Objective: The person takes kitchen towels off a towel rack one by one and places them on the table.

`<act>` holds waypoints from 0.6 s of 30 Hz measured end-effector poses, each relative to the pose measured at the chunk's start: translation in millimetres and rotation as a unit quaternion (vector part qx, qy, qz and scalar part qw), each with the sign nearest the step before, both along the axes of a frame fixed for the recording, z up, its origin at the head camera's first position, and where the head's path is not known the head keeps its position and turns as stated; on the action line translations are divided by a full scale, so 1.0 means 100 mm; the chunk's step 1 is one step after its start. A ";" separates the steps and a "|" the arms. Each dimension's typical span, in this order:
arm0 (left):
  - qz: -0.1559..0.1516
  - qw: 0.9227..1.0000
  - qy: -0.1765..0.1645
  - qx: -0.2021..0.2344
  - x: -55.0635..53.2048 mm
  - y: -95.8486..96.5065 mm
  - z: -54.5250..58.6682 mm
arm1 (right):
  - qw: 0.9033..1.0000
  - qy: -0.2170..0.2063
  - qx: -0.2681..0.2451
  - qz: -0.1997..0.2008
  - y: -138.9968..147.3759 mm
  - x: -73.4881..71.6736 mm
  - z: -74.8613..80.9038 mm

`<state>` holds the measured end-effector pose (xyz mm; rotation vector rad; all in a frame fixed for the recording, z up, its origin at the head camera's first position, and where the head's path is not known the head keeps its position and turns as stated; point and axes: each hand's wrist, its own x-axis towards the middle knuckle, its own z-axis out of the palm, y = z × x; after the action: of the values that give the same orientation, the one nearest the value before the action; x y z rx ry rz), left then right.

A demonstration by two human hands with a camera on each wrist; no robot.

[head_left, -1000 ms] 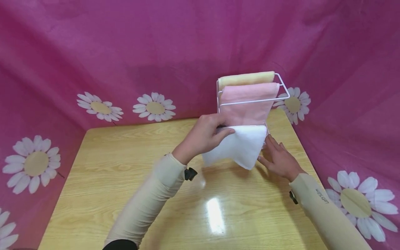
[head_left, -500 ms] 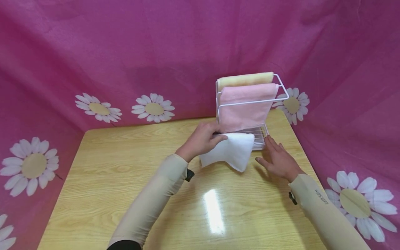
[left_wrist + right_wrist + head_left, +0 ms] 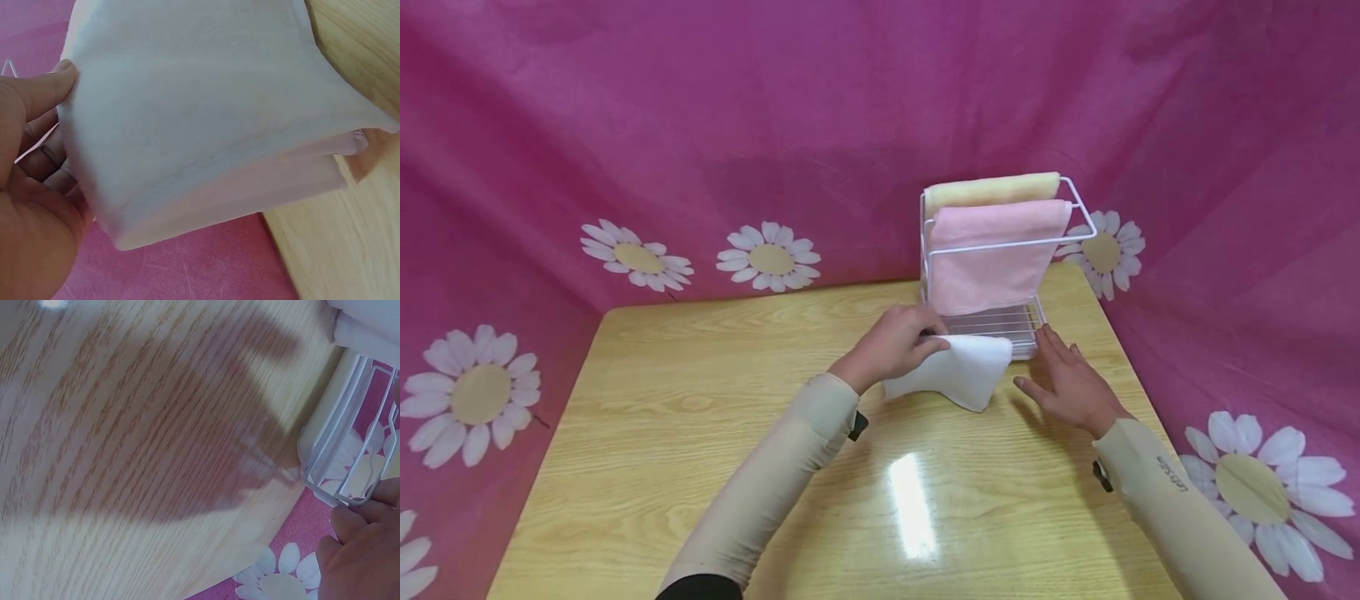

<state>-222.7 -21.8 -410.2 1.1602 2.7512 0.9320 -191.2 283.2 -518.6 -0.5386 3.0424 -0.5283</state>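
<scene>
A light wooden tabletop [image 3: 700,433] with rounded corners and visible grain fills the lower view; a bright glare patch [image 3: 913,504] lies near its front edge. Behind it and along both side edges hangs a magenta cloth backdrop [image 3: 820,108] printed with white daisies [image 3: 769,257].

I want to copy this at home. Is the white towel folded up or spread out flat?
Folded. The white towel shows stacked layers at its edge in the left wrist view, and the left hand pinches it.
</scene>
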 end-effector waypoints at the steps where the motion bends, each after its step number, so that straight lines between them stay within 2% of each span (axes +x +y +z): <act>1: -0.001 1.000 0.002 -0.002 0.02 -0.01 -0.01 | 1.000 0.000 0.000 0.000 0.00 0.00 0.00; 6: -0.007 1.000 0.007 -0.010 0.13 -0.06 -0.06 | 1.000 -0.004 -0.002 0.000 0.00 0.01 0.02; 13: -0.023 0.999 0.042 -0.016 0.32 -0.08 -0.13 | 1.000 -0.010 -0.003 0.000 -0.01 0.02 0.02; 18: -0.029 0.999 0.033 -0.020 0.50 -0.06 -0.19 | 1.000 -0.013 -0.004 -0.002 -0.02 0.01 0.01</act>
<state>-172.3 -27.9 -429.6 1.2796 2.7573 0.8442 -190.7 281.3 -518.0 -0.5200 3.0184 -0.5421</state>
